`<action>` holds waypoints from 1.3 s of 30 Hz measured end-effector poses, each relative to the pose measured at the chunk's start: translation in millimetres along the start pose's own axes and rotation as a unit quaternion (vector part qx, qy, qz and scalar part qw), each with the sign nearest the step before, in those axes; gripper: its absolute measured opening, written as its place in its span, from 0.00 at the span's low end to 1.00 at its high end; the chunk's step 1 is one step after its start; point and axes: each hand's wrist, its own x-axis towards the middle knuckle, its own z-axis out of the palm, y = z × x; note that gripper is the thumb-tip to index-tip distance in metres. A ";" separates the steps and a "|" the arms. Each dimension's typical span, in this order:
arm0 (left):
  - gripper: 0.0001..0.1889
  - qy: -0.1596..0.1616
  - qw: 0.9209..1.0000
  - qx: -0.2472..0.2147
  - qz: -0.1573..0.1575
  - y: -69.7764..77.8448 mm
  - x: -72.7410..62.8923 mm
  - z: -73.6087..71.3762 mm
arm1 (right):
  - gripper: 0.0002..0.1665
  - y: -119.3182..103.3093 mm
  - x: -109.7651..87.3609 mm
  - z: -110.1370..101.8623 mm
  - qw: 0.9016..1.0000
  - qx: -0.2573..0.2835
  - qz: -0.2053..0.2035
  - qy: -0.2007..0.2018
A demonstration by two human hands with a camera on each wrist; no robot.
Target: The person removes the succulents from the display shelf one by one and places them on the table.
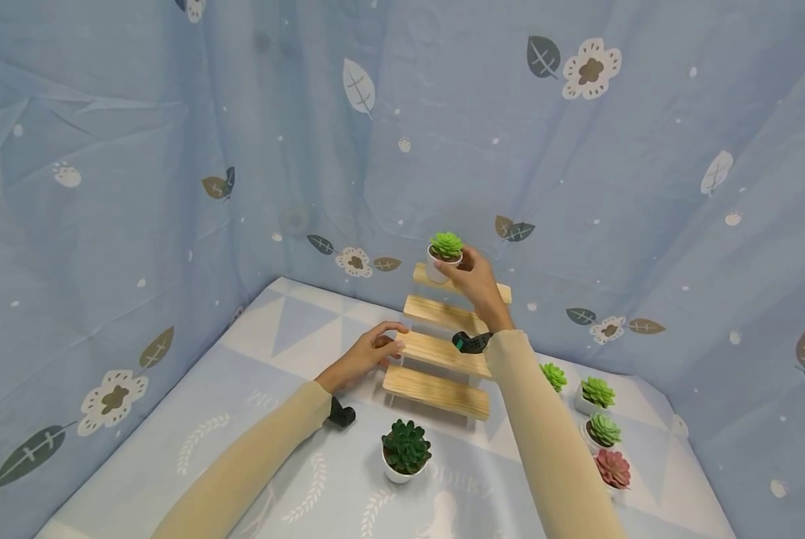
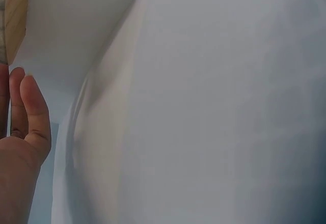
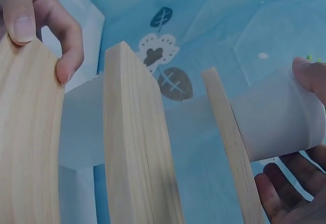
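Observation:
A bright green potted succulent (image 1: 446,245) in a white pot stands at the left end of the top board of a stepped wooden plant stand (image 1: 436,393). My right hand (image 1: 479,284) holds that pot between thumb and fingers. In the right wrist view the white pot (image 3: 275,114) meets the edge of the top board. Lower down, my left hand (image 1: 368,352) grips the left end of a lower board, its thumb and a finger (image 3: 69,63) pressing on the wood. The left wrist view catches only part of the left hand (image 2: 25,127) beside a board's end (image 2: 15,20).
A dark green succulent (image 1: 406,448) in a white pot stands in front of the stand. To the right, beyond my sleeve, are green succulents (image 1: 597,393) and a red one (image 1: 613,469); one is partly hidden by the sleeve. Patterned blue curtains (image 1: 442,150) enclose the table.

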 end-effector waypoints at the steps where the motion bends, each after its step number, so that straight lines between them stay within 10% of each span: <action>1: 0.22 -0.001 1.000 0.001 0.000 0.6 0.1 0.8 | 0.47 0.1 -0.9 -0.4 1.000 -0.002 0.000 0.003; 39: 0.23 0.008 1.000 0.001 -0.005 -3.6 1.8 2.1 | 0.42 -19.5 -60.3 -22.6 0.998 -0.017 -0.063 -0.016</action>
